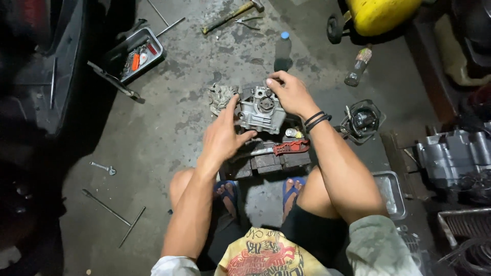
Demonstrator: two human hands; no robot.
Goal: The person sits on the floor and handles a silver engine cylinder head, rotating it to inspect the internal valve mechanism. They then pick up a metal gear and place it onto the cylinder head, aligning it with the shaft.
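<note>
Above the knees at the bottom of the frame, the left hand (222, 137) is bracing and the right hand (291, 94) is gripping the engine part (261, 110) at frame centre, fingers curled closed; keeping it steady on the wooden block (268, 162) is advisable.

Open floor left — bottle (283, 51), rag (221, 96) beyond.

The person wears a yellow shirt (266, 255) with a red and black print, dark shorts (312, 232) and blue flip-flops (227, 194). Two thin black bands (317, 121) circle the right wrist. Pale cloth sleeves (378, 245) cover the upper arms near the frame's bottom edge
</note>
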